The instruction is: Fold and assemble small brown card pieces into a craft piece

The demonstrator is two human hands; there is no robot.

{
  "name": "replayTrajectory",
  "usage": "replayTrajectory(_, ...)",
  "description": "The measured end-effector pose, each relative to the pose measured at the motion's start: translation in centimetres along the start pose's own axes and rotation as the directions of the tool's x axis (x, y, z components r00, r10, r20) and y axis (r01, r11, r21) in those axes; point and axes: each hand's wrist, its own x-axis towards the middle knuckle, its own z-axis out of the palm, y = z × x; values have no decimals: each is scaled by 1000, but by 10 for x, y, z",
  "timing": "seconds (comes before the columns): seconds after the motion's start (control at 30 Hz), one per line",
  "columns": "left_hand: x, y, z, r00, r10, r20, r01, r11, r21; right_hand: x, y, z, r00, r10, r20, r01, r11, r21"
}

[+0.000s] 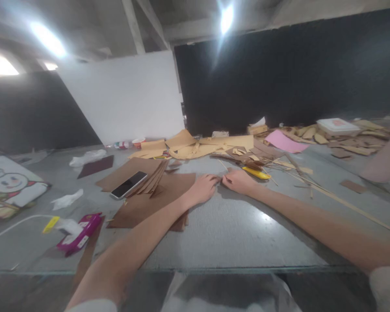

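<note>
My left hand and my right hand meet fingertip to fingertip over the grey tabletop. Both have their fingers bent and pressed together around a small dark spot between them; what is pinched there is too small to make out. Beside my left forearm lie brown sheets, flat and partly covered by the arm. A fanned stack of brown sheets lies farther left, with a phone on it. Just beyond my right hand rests a yellow utility knife.
Tan and brown scraps line the back, with a pink sheet and a white lidded box. Thin strips stretch right. At left lie a purple packet, a white cable and crumpled tissue. The table's front edge is near.
</note>
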Motion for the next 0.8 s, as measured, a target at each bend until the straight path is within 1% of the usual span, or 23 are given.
replayTrajectory(0.13,0,0,0,1000,0,-14,-1,1000,-15,1,-4,-2,998,34,44,-33,999,-33)
replayTrajectory(0.23,-1,0,1,1000,-3,-18,3,1000,-11,1,-7,-4,996,66,56,-62,996,-66)
replayTrajectory(0.37,0,0,2,1000,-2,-6,2,1000,3,0,-8,-6,995,89,37,-86,992,-97)
replayTrajectory(0.53,1,0,3,1000,-6,22,5,999,33,0,-6,0,996,90,-2,-90,992,-91)
replayTrajectory(0.67,1,0,2,1000,-3,18,3,1000,31,-1,-4,3,994,100,-32,-103,991,-84)
replayTrajectory(0.8,1,0,2,1000,3,15,-3,1000,29,-1,-4,2,993,115,-39,-117,991,-70)
